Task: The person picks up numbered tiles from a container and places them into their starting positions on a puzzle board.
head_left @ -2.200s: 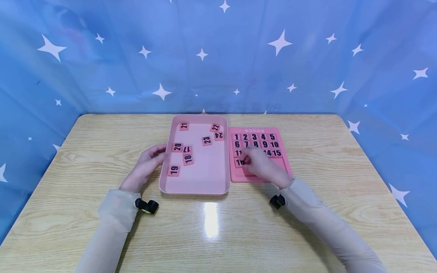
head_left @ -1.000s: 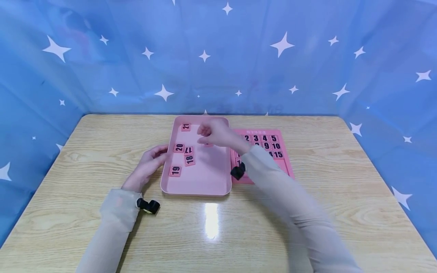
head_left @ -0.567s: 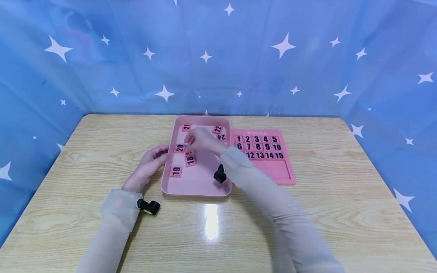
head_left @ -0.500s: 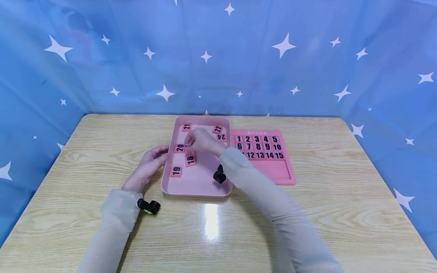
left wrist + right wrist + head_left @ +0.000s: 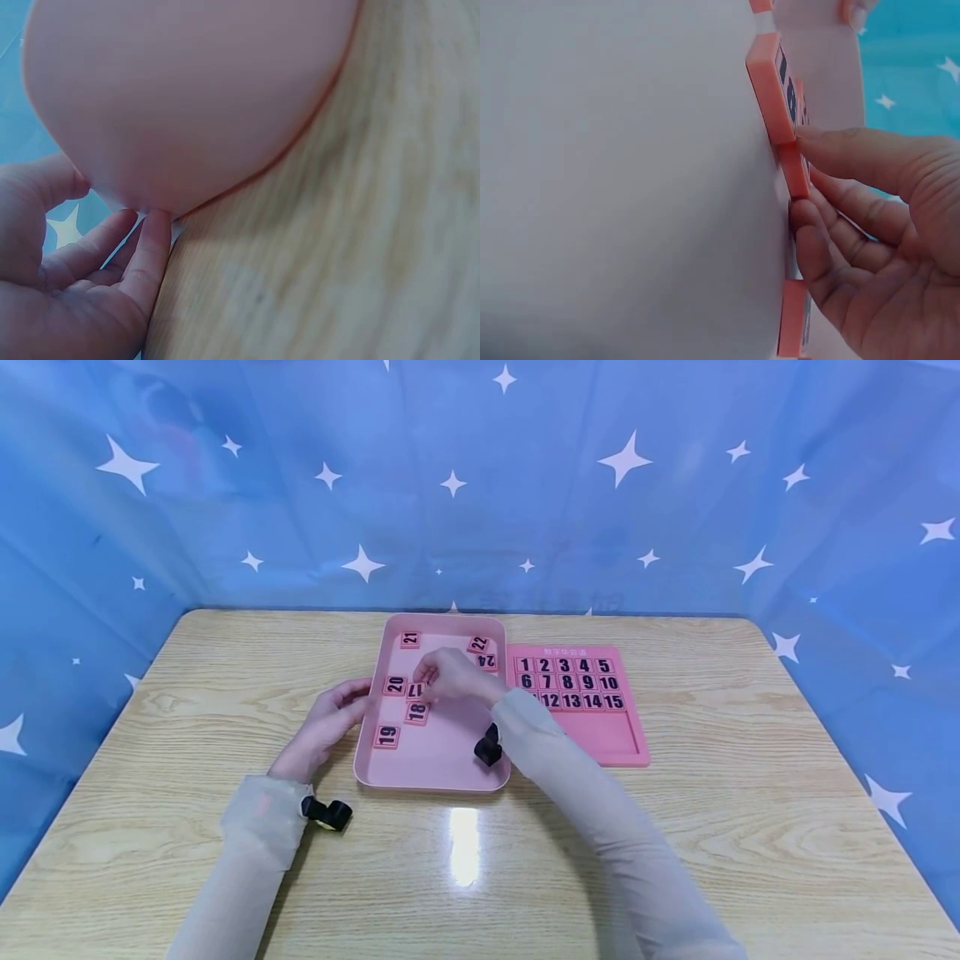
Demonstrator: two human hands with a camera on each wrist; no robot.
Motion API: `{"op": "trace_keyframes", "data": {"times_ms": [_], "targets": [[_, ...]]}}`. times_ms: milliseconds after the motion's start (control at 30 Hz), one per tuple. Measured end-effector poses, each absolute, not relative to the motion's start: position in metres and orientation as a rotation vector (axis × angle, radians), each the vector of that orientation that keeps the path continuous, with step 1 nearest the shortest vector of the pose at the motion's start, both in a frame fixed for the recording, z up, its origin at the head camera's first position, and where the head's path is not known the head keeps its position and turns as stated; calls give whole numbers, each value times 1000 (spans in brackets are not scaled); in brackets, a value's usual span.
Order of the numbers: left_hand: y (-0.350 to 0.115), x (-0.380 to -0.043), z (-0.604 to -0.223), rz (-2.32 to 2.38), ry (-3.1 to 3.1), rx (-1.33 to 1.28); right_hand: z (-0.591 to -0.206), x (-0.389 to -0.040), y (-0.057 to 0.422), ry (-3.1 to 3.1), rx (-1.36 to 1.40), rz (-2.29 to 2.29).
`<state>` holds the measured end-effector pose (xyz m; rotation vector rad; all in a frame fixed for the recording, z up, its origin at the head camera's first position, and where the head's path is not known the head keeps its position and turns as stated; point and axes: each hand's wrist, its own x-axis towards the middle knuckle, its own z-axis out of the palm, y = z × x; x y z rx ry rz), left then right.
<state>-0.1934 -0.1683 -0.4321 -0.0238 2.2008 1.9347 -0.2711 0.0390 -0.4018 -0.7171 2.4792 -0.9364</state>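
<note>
My left hand [image 5: 333, 718] rests at the left side of a pink tray [image 5: 431, 781]; in the left wrist view its thumb and straight fingers touch the tray's wall. Inside the tray my right hand [image 5: 453, 677] pinches the number 17 tile [image 5: 415, 691] between thumb and fingers. In the right wrist view that tile [image 5: 795, 171] lies right against the number 18 tile [image 5: 772, 90], the thumb tip where they meet. Tiles 20 [image 5: 394, 686], 19 [image 5: 386, 737], 21 [image 5: 409, 639], 22 [image 5: 478, 644] and 24 [image 5: 486, 662] lie around the tray.
Right of the tray lies a pink number board [image 5: 633, 727], its upper rows filled with numbered tiles. My right sleeve [image 5: 585, 793] covers the board's lower left. A blue star-printed cloth [image 5: 480, 485] stands behind the wooden table [image 5: 465, 910].
My right hand has moved from the board over into the tray, down to tile 17. Tile 18 has turned slightly straighter. My left hand stays at the tray's side.
</note>
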Motion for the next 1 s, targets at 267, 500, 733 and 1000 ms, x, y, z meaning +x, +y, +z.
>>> {"op": "trace_keyframes", "data": {"times_ms": [267,500,733,1000], "targets": [[-168,-193,-432,1933,2201,-23,-403,-271,40,2489,-764,-880],[-168,-193,-433,1919,2214,-23,-393,-268,44,2504,-763,-886],[-167,-193,-434,1925,2210,-33,-370,-263,63,2521,-802,-1044],[-167,-192,-432,1913,2208,-37,-346,-243,110,2501,-867,-1186]]}}
